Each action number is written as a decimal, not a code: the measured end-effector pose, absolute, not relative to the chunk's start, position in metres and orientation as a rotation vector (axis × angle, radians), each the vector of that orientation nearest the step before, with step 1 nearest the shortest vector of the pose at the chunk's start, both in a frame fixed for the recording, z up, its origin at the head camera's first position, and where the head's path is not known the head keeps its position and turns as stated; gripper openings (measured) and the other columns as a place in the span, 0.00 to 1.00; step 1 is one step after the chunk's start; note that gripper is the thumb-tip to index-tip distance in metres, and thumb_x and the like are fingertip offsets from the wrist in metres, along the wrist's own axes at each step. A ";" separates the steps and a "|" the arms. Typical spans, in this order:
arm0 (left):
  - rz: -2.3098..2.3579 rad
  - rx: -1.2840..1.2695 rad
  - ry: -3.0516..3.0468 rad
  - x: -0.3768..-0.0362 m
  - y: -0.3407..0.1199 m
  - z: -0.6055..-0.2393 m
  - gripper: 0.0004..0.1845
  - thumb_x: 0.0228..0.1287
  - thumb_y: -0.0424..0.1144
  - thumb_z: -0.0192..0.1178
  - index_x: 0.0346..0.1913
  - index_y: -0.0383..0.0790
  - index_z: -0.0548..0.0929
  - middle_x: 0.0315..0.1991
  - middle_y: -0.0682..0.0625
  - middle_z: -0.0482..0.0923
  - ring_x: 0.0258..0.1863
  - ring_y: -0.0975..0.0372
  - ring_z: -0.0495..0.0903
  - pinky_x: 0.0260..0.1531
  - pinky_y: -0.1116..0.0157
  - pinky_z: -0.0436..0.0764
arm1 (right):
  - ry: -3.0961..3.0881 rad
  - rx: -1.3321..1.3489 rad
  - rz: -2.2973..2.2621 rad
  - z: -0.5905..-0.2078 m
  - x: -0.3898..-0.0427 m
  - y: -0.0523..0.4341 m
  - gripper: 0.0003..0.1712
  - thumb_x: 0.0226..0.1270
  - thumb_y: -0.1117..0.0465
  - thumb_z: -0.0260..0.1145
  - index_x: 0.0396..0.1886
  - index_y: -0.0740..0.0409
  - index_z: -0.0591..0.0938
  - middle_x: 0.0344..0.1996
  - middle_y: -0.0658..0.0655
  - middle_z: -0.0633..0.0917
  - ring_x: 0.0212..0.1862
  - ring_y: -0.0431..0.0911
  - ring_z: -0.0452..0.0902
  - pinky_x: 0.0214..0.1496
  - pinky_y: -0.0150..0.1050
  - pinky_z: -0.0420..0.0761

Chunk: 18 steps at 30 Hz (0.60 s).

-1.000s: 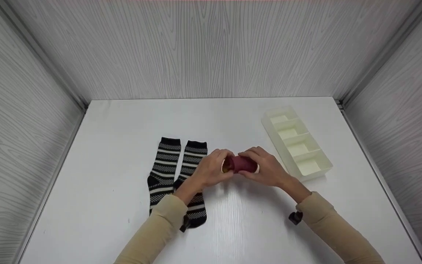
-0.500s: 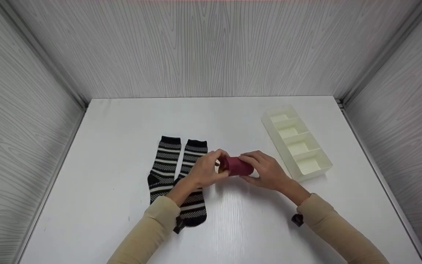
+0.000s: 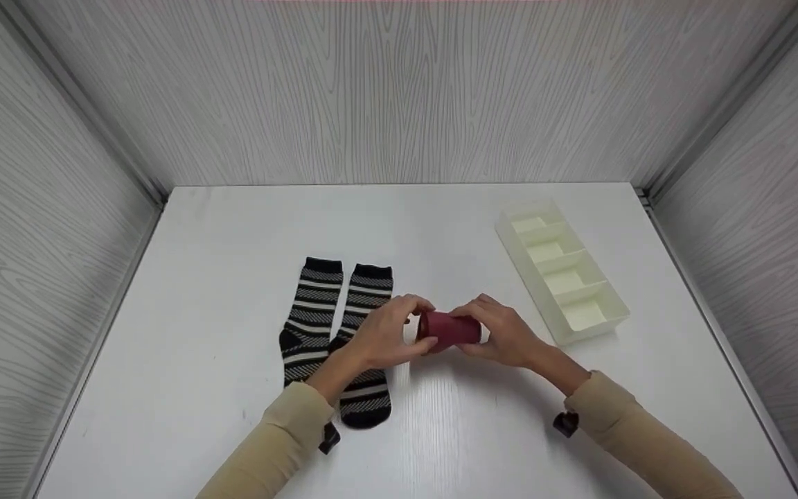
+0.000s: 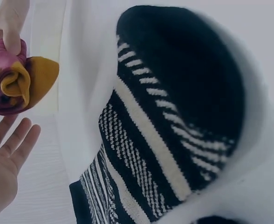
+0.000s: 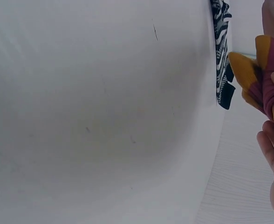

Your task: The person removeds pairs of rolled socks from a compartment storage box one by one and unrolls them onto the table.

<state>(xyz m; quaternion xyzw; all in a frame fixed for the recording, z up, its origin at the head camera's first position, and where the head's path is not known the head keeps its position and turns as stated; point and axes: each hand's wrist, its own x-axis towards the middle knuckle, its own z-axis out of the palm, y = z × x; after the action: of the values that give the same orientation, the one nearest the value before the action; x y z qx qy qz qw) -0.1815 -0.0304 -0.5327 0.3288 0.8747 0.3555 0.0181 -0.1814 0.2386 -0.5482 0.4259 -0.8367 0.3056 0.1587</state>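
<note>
Between my hands in the head view is a roll of maroon socks (image 3: pixel 447 330), held just above the table. Mustard-yellow parts stick out of its coiled end in the left wrist view (image 4: pixel 43 77). My left hand (image 3: pixel 384 336) pinches the roll's left end between thumb and fingers. At its right end, my right hand (image 3: pixel 506 333) grips it with thumb and curled fingers. Some straight fingers (image 4: pixel 23 140) show beside the roll in the left wrist view; whose hand they belong to is unclear. Two black, grey and white striped socks (image 3: pixel 312 305) lie flat under and beside my left forearm.
A pale four-part tray (image 3: pixel 565 270) stands right of my right hand, its visible compartments bare. The white table (image 3: pixel 233 229) ends at a grey wood-grain back wall (image 3: pixel 399 97), with side walls left and right. Small black devices hang at both wrists.
Both hands have moved slightly toward the body with the sock roll. My left hand and forearm have also shifted a little left. The striped socks and the tray have stayed put.
</note>
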 end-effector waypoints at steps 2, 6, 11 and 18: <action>1.083 1.092 2.743 -0.177 -0.032 -0.533 0.25 0.66 0.50 0.70 0.61 0.42 0.80 0.54 0.47 0.85 0.54 0.51 0.85 0.54 0.56 0.86 | -2.436 1.221 0.909 -0.548 -0.175 0.239 0.28 0.54 0.64 0.83 0.55 0.57 0.83 0.44 0.54 0.90 0.43 0.45 0.82 0.40 0.40 0.87; 0.998 1.291 2.820 -0.166 -0.036 -0.534 0.21 0.66 0.50 0.70 0.56 0.43 0.82 0.52 0.49 0.85 0.50 0.56 0.85 0.49 0.60 0.87 | -2.542 1.221 0.974 -0.547 -0.163 0.239 0.28 0.56 0.64 0.82 0.57 0.56 0.83 0.47 0.54 0.89 0.45 0.45 0.82 0.43 0.41 0.88; 0.862 1.502 2.889 -0.155 -0.040 -0.537 0.17 0.66 0.49 0.71 0.52 0.45 0.84 0.51 0.49 0.83 0.47 0.59 0.83 0.46 0.65 0.87 | -2.660 1.199 0.979 -0.549 -0.153 0.237 0.27 0.57 0.62 0.81 0.57 0.53 0.84 0.45 0.52 0.89 0.45 0.44 0.81 0.43 0.40 0.87; 0.655 1.591 2.896 -0.147 -0.041 -0.546 0.21 0.66 0.56 0.70 0.55 0.48 0.86 0.52 0.50 0.84 0.50 0.59 0.83 0.47 0.65 0.87 | -2.790 1.134 0.919 -0.559 -0.149 0.230 0.24 0.59 0.56 0.81 0.55 0.49 0.85 0.44 0.50 0.89 0.42 0.41 0.78 0.41 0.36 0.84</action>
<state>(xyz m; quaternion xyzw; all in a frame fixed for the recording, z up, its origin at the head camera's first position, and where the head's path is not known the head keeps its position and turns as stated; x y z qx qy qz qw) -0.1471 -0.0409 -0.5461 0.4693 0.8542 0.1932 -0.1135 -0.1491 0.2302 -0.5593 0.3601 -0.8861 0.2918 -0.0034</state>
